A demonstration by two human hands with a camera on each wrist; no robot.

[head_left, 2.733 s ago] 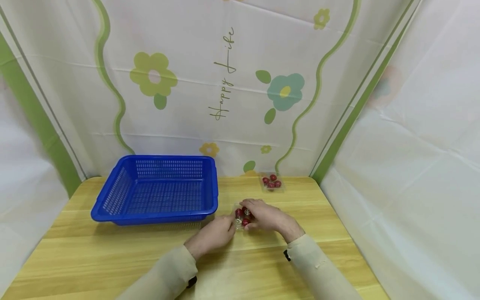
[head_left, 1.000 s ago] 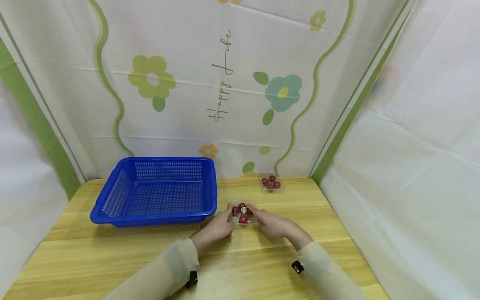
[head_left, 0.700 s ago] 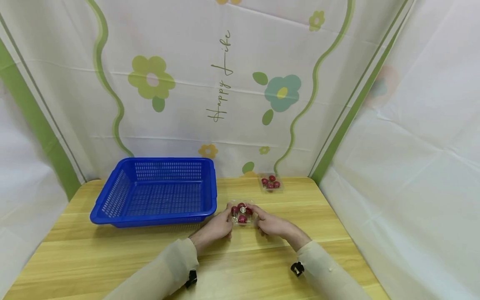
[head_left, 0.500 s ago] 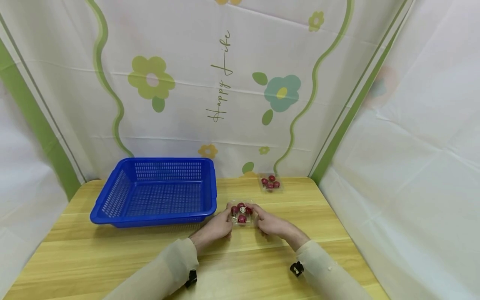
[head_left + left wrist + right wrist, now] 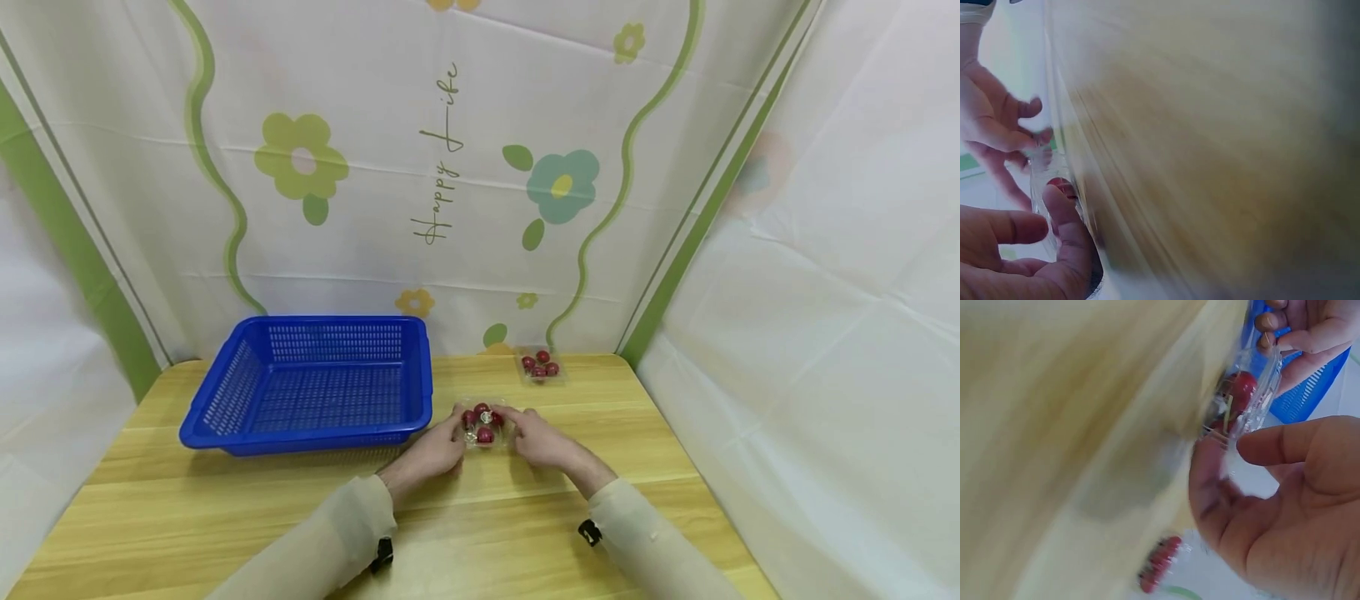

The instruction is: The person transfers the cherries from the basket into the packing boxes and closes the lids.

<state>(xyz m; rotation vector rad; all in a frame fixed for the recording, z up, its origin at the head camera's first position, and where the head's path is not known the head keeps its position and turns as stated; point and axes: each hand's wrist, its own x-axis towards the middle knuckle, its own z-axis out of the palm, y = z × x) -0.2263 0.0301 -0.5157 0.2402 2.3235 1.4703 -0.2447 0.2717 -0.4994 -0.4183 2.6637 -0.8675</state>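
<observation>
A clear plastic clamshell box (image 5: pixel 485 436) of several round red fruits lies between my two hands, with a round label on its lid. In the right wrist view, a stem shows beside one red fruit (image 5: pixel 1242 387); they look like cherries. My left hand (image 5: pixel 438 448) grips the box's left side, fingers curled at its edge in the left wrist view. On the opposite side, my right hand (image 5: pixel 542 440) pinches the box's edge between thumb and fingers, the index finger reaching over the lid. The box's underside is hidden in the head view.
A blue plastic basket (image 5: pixel 306 440) with slotted walls stands to the left. Another clear box of red fruits (image 5: pixel 540 367) sits at the table's back right. The wooden table (image 5: pixel 480 542) ends at a printed white curtain (image 5: pixel 360 225) behind.
Earlier my right hand covered the box's top right; it has since drawn back to the right edge. The box now shows more fully and sits slightly farther back. Basket and second box stay put.
</observation>
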